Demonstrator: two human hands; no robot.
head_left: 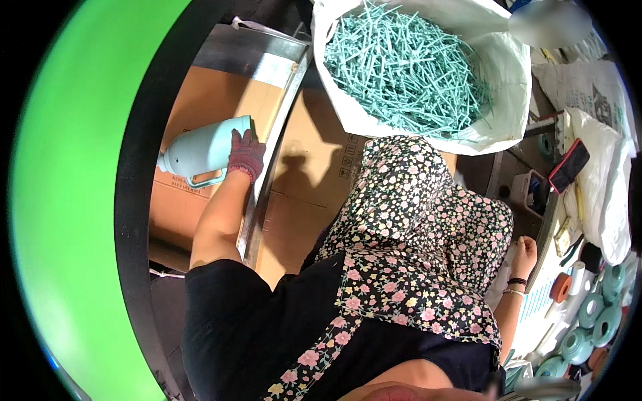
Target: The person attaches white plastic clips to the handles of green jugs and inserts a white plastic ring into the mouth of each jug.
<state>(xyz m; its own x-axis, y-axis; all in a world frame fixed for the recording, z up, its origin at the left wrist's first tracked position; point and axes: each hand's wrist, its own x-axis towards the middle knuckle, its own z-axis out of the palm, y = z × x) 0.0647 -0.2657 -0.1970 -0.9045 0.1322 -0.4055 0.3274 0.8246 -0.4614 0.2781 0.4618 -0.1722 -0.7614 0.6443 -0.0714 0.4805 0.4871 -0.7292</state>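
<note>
A pale teal thermos jug (207,148) lies on its side on brown cardboard, its handle turned toward me and its narrow neck to the left. My left hand (246,155), in a dark red knitted glove, rests against the jug's wide base end with fingers apart. The jug hides part of the fingertips. On the other side, my bare right hand (527,254) is by the edge of a cluttered worktable (539,294). Its fingers are curled closed, and whatever they may hold is hidden.
A metal rail (284,107) borders the cardboard-lined surface. Ahead stands a white sack (508,100) full of thin teal plastic sticks (404,70). To the right are a red-edged phone (569,166), a bin (529,190) and several teal rings (591,310). A large green curved surface (73,167) rises at far left.
</note>
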